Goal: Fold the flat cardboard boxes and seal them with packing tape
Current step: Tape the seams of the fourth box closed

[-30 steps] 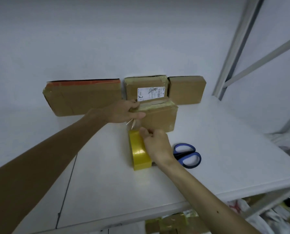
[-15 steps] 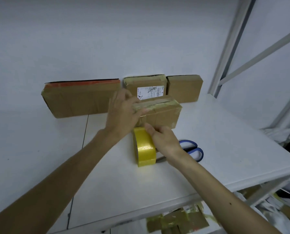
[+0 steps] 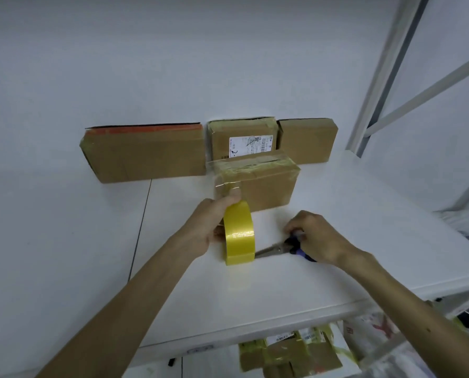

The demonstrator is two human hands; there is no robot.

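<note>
Taped box, tools in hand
Brown cardboard box (image 3: 263, 186), top glossy with tape, is set near the table's (image 3: 200, 296) far edge; yellow tape roll (image 3: 239, 236) is clasped by left hand (image 3: 207, 227), scissors (image 3: 274, 250) by right hand (image 3: 319, 236).

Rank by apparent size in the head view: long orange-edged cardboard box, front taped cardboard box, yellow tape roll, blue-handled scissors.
1. Long orange-edged cardboard box
2. Front taped cardboard box
3. Yellow tape roll, nearer the camera, so flattered
4. Blue-handled scissors, partly hidden under the right hand: unsure
</note>
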